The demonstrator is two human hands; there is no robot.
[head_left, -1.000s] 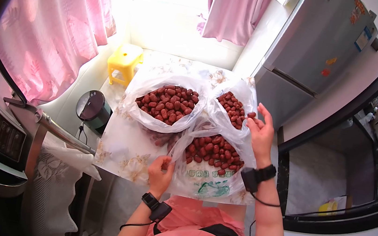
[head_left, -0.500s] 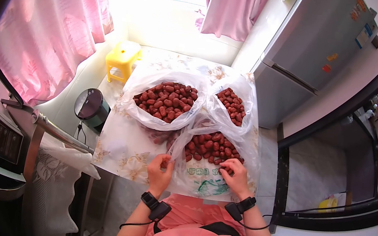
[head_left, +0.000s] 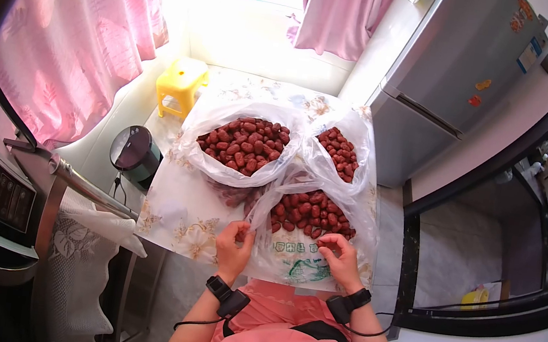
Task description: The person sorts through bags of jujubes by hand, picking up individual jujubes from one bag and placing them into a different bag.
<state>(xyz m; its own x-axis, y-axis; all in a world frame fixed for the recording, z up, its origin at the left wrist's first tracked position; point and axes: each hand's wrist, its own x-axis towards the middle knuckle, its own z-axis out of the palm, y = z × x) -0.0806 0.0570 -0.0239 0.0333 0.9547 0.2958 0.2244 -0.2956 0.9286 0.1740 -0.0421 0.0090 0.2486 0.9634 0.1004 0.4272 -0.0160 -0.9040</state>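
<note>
A near clear plastic bag (head_left: 263,255) with green print lies open at the table's front, red dates (head_left: 313,211) heaped in its far part. At this bag's left edge is my left hand (head_left: 233,249), its thumb and fingers pinched on the thin plastic. My right hand (head_left: 343,264) hovers over the printed part, just in front of the dates. Its thumb and fingertips are closed together; what sits between them, if anything, is too small to make out. Black bands with small boxes and cables circle both wrists.
Behind stand two more open bags of dates, a large left bag (head_left: 187,150) and a smaller right bag (head_left: 352,189), on a flowered tablecloth (head_left: 176,217). A yellow stool (head_left: 181,81) and dark bin (head_left: 134,154) stand left, a grey refrigerator (head_left: 428,87) right.
The view has shifted slightly. Both hands keep nearly the same place and pinched shape; my right fingertips have moved a little.
</note>
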